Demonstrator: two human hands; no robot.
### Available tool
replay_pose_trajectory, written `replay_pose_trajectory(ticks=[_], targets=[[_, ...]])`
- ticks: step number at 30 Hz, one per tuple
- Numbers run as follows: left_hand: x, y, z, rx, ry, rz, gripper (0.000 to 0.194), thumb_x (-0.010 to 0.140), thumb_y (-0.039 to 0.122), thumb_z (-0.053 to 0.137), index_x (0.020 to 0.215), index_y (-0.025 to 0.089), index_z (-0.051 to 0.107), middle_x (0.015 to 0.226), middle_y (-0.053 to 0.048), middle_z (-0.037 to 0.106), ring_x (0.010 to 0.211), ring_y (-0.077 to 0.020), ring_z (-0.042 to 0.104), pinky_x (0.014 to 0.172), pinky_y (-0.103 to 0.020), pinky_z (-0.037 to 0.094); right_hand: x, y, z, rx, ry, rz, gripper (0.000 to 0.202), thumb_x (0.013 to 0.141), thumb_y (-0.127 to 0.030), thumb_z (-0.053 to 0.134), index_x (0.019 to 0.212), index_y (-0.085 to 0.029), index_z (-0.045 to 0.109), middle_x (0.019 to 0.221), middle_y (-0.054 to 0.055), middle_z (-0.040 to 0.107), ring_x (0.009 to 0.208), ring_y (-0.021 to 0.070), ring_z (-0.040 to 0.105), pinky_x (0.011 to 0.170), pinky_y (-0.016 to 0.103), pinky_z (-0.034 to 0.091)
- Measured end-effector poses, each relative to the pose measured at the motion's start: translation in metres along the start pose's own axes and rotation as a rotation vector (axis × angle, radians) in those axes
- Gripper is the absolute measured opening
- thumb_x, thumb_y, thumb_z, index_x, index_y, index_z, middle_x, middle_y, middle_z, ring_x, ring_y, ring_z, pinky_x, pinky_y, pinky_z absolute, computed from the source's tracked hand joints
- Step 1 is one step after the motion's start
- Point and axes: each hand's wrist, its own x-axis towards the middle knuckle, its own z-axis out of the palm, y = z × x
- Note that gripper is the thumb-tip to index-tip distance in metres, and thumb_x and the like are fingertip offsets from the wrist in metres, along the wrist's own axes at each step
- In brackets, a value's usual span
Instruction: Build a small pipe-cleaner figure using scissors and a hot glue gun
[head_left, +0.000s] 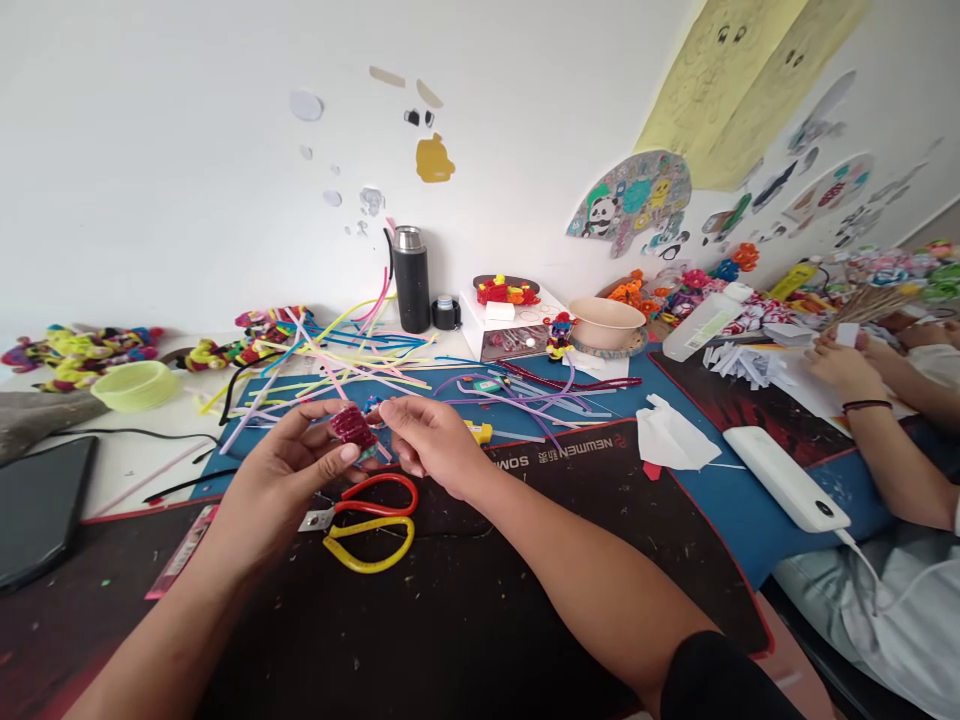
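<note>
My left hand [289, 465] holds a dark red fuzzy piece [352, 428] between thumb and fingers, above the black mat [480, 620]. Close against its right side, my right hand [420, 440] is closed in a pinch; what its fingertips grip is too small to make out. Bits of blue and pink show between the two hands. Just below them lie scissors with one red and one yellow handle [371, 568], their blades partly hidden by my left hand.
Pipe cleaners [360, 375] spread behind my hands, near a black thermos [412, 285]. A phone [45, 510] lies left. To the right are white paper [675, 435], a white power bank [787, 480] and another person's hands [847, 370]. A beige bowl [606, 322] stands behind.
</note>
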Motion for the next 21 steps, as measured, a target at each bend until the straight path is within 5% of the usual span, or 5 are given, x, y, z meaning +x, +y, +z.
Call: replay_pose_trajectory(ticks=[11, 21], targets=[[0.0036, -0.0019, -0.0003, -0.074, 0.12, 0.098, 0.059, 0.062, 0.038, 0.106, 0.105, 0.028, 0.067, 0.097, -0.001, 0.087, 0.099, -0.0237, 0.079, 0.085, -0.029, 0.059, -0.0012, 0.0044, 0.0002, -0.018, -0.054, 0.026, 0.054, 0.089, -0.073, 0.077, 0.094, -0.021, 0.064, 0.055, -0.01, 0.048, 0.042, 0.0075, 0.038, 0.044, 0.025, 0.029], [0.0038, -0.0023, -0.0013, -0.091, -0.003, 0.042, 0.049, 0.069, 0.035, 0.102, 0.108, 0.031, 0.072, 0.115, -0.005, 0.088, 0.122, -0.0327, 0.077, 0.106, -0.043, 0.058, -0.0059, -0.0035, 0.0056, -0.011, -0.122, 0.093, 0.052, 0.082, -0.066, 0.085, 0.097, -0.02, 0.066, 0.054, -0.011, 0.05, 0.044, 0.0082, 0.039, 0.046, 0.026, 0.027]])
